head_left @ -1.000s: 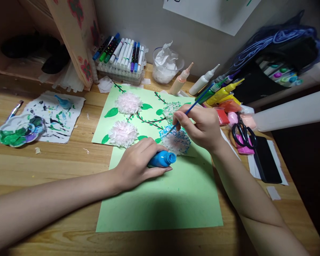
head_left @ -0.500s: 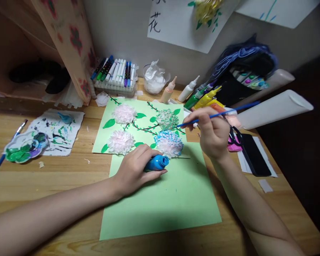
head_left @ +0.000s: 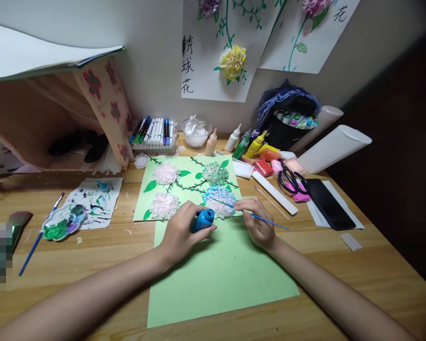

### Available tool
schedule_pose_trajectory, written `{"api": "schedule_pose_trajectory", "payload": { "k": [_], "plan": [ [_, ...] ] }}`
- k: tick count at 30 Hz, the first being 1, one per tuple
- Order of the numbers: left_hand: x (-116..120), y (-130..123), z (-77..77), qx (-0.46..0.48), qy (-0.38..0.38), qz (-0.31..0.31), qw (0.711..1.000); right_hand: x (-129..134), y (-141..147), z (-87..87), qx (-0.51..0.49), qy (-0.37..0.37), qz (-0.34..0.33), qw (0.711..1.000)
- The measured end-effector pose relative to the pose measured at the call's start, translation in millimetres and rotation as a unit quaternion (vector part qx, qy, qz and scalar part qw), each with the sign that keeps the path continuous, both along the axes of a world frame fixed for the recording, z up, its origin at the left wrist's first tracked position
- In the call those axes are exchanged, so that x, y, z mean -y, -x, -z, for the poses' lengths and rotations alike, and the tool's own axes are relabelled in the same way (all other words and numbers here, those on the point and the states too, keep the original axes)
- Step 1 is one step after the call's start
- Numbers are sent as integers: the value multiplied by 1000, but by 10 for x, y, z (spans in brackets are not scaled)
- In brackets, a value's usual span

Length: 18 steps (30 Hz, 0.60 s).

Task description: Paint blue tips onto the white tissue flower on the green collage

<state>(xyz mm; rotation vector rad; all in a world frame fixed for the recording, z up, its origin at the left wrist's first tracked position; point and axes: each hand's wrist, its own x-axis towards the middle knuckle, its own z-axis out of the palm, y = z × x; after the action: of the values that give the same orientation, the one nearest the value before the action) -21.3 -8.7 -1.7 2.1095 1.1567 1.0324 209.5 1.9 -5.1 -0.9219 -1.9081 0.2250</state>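
Observation:
My left hand (head_left: 185, 226) is closed around an uncapped blue paint bottle (head_left: 203, 219), tilted with its mouth toward me, over the green paper (head_left: 216, 279). In my right hand (head_left: 258, 221) a thin blue paintbrush (head_left: 270, 220) is pinched, its tip over the blue-edged paper flower (head_left: 220, 201). Whether the bristles touch the petals I cannot tell. That flower sits at the lower right of a green picture sheet (head_left: 187, 185). Also on the sheet are a green-speckled flower (head_left: 216, 174), two pale pink flowers (head_left: 166, 174), painted leaves and dark stems.
At left lie a paint palette (head_left: 64, 222), a stained tissue (head_left: 95, 199) and another brush (head_left: 31, 253). Markers (head_left: 154, 135), a tissue bowl (head_left: 196, 132) and paint bottles (head_left: 242, 148) line the back. Scissors (head_left: 293, 182) and a phone (head_left: 329, 203) lie at right.
My right hand has come down and left, bringing the brush tip from near the green-speckled flower to the blue-edged one. My left hand still holds the bottle. The view has shifted upward.

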Motion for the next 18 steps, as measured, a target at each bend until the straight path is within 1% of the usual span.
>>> {"api": "schedule_pose_trajectory", "payload": {
  "k": [3,8,15,18],
  "plan": [
    [-7,0,-1,4,15,-3,1000,-10,19,-25,13,-8,1,1000],
    [-11,-3,-15,0,17,-6,1000,-12,19,-41,17,-10,-3,1000],
    [-12,-2,0,1,12,-1,1000,-15,9,-22,15,-4,10,1000],
    [-11,-4,-3,-1,13,0,1000,-12,-3,-10,12,-9,1,1000]
  ]
}}
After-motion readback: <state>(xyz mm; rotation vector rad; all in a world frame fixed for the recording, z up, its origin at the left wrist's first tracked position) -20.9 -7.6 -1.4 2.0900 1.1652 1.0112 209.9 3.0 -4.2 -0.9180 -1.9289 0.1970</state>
